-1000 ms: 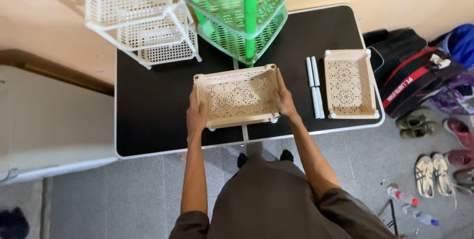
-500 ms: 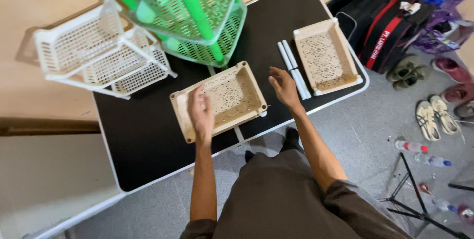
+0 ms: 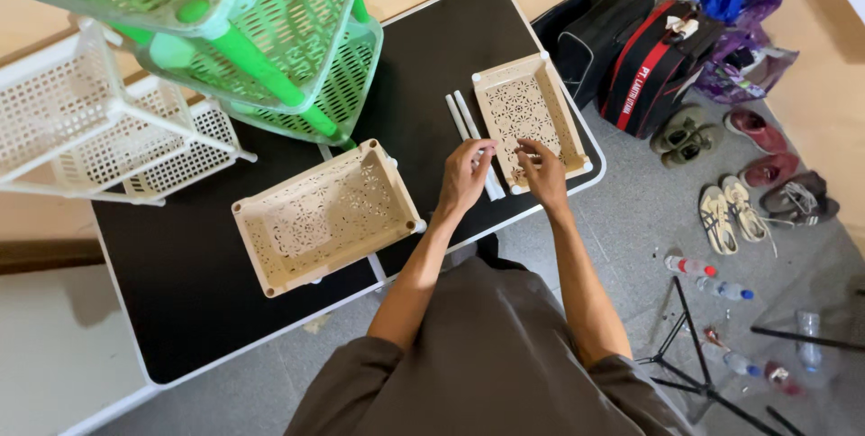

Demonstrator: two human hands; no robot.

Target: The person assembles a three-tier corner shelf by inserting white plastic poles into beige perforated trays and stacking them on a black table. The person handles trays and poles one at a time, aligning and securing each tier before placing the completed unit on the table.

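Left hand: fingers curled over the white rods, which lie side by side on the black surface. The fingertips meet the rods near their lower half; whether the grip has closed around a rod or only rests on it cannot be told. Right hand: fingers bent, tips on the near left rim of the small beige tray; a firm grip on the rim is not confirmed.

The rods lie just beside the left wall of the small beige tray, parallel to it. The tray sits at the right edge of the surface, open side up, with a perforated floor.

The large beige tray rests left of both hands, apart from them, near the front edge. Behind it stand the green tiered rack and, further left, the white tiered rack. On the floor to the right: bags, shoes and plastic bottles.
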